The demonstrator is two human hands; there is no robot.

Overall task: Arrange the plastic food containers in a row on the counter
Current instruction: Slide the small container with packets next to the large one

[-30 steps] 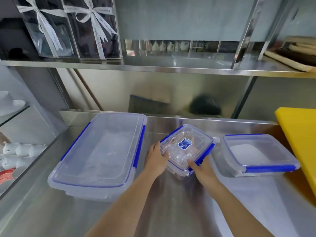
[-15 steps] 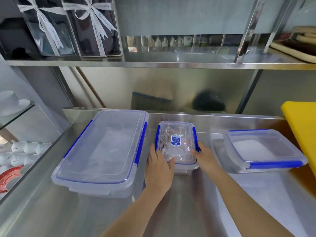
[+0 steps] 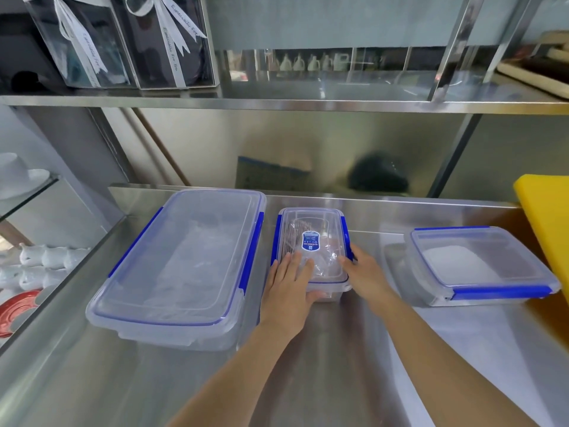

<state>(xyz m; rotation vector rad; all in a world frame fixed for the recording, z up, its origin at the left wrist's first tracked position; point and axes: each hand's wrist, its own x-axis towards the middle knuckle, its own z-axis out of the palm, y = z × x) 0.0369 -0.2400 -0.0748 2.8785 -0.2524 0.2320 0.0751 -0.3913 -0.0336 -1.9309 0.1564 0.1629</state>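
Observation:
Three clear plastic containers with blue clips stand on the steel counter (image 3: 323, 365). The large container (image 3: 184, 263) is at the left. The small container (image 3: 312, 238), with a blue label on its lid, stands upright in the middle, straight beside the large one. My left hand (image 3: 288, 291) rests on its near left corner, fingers on the lid and thumb on the front wall. My right hand (image 3: 365, 274) grips its near right side. A medium flat container (image 3: 480, 263) holding something white sits apart at the right.
A yellow cutting board (image 3: 548, 223) lies at the right edge. A steel shelf (image 3: 277, 100) overhead carries ribboned gift boxes (image 3: 123, 41). White ceramic pieces (image 3: 40, 260) sit below the counter's left edge. Bare counter lies between the small and medium containers.
The small container was turned from a tilted, skewed pose to stand straight and flat beside the large one. Both hands stayed on it and shifted to its near corners.

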